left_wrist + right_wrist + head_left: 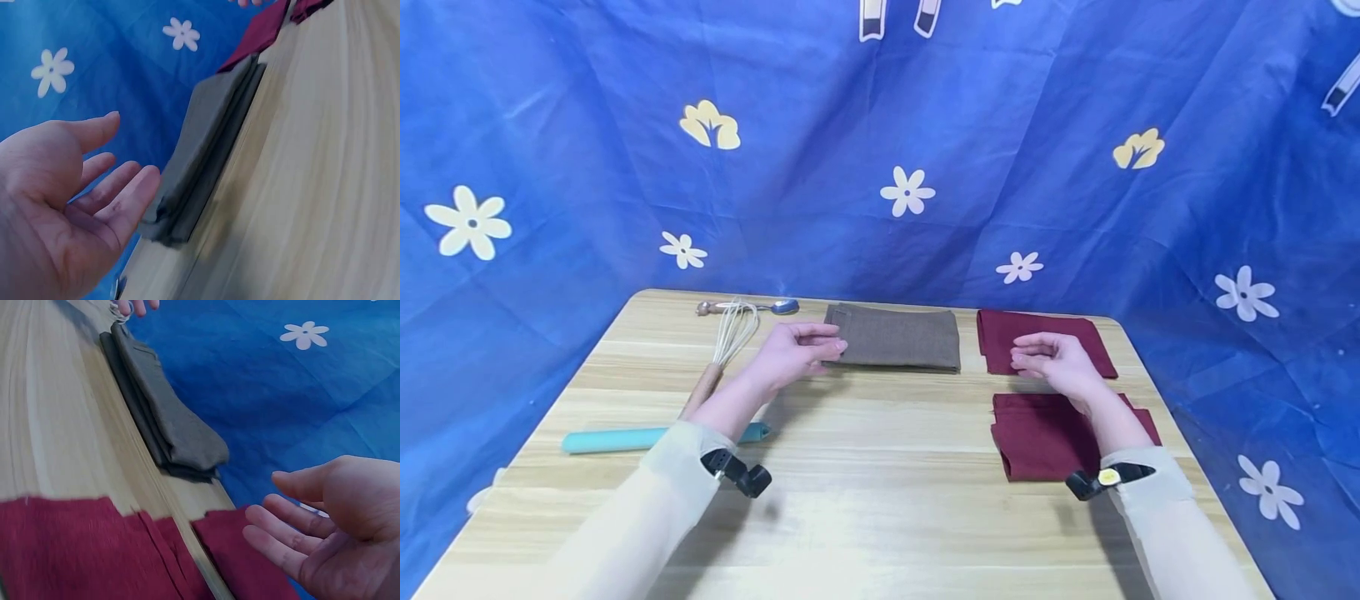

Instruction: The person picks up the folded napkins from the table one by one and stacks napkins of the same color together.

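1. Stretching pale sleeves (643,504) over the worktop (880,450).
2. Holding nothing in loosely uncurled left hand (793,357) and right hand (1060,365).
3. Flanking folded grey cloth (902,337) near the worktop's far edge, closer with left hand.

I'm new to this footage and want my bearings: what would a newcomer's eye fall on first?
The bright blue flowered backdrop behind the table would likely catch it first. Next come the left hand, by the folded grey cloth, and the right hand, above the far red cloth. The turquoise rod stands out on the table's left side.
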Action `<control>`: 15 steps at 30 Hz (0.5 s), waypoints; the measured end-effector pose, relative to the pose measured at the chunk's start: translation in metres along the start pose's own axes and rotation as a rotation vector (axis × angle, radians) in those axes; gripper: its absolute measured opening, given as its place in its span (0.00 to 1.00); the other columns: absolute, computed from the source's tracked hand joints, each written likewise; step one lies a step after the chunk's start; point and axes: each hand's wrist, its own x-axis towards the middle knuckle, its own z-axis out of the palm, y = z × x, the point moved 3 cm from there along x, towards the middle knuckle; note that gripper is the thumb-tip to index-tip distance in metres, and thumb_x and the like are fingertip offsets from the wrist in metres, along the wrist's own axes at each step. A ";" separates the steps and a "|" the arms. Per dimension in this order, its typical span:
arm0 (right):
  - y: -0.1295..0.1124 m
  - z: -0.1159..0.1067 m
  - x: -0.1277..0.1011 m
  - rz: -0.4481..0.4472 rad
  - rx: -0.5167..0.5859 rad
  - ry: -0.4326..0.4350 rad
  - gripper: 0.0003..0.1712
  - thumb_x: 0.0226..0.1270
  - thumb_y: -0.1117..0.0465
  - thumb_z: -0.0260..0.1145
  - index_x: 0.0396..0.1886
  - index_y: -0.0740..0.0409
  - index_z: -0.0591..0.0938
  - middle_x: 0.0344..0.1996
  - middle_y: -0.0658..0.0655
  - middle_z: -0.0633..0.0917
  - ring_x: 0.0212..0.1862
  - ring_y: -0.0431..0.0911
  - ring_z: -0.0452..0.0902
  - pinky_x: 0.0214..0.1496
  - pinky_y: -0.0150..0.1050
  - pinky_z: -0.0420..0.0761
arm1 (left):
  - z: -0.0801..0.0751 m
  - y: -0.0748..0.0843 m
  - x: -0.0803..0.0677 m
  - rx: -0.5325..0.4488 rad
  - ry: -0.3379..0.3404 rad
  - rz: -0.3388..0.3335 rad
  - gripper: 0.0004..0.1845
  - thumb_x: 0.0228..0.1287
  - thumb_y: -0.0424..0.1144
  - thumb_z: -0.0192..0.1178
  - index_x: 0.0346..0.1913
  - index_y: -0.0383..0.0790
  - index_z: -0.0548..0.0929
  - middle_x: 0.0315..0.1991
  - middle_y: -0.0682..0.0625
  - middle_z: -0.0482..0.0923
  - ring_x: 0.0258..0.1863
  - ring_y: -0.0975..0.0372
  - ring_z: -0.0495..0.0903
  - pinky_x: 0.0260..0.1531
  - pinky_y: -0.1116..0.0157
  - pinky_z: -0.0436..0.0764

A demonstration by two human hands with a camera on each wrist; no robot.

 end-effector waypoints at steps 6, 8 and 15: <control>0.007 -0.025 -0.022 -0.006 -0.005 0.013 0.26 0.75 0.69 0.70 0.65 0.80 0.74 0.52 0.68 0.87 0.50 0.49 0.90 0.56 0.51 0.86 | 0.021 0.002 -0.006 -0.009 -0.044 0.004 0.33 0.70 0.36 0.73 0.72 0.26 0.74 0.60 0.36 0.84 0.63 0.39 0.80 0.61 0.45 0.80; 0.011 -0.032 -0.027 -0.012 0.006 0.014 0.28 0.75 0.70 0.70 0.66 0.82 0.73 0.53 0.68 0.87 0.50 0.49 0.90 0.57 0.52 0.85 | 0.027 0.002 -0.006 -0.018 -0.052 0.002 0.33 0.70 0.36 0.73 0.72 0.26 0.73 0.61 0.35 0.83 0.63 0.39 0.80 0.61 0.46 0.80; 0.017 -0.056 -0.046 -0.007 -0.012 0.045 0.25 0.75 0.69 0.70 0.64 0.81 0.74 0.46 0.51 0.90 0.46 0.42 0.90 0.53 0.46 0.88 | 0.050 -0.002 -0.004 -0.061 -0.081 -0.010 0.33 0.69 0.33 0.73 0.72 0.25 0.72 0.61 0.33 0.82 0.62 0.38 0.80 0.61 0.43 0.80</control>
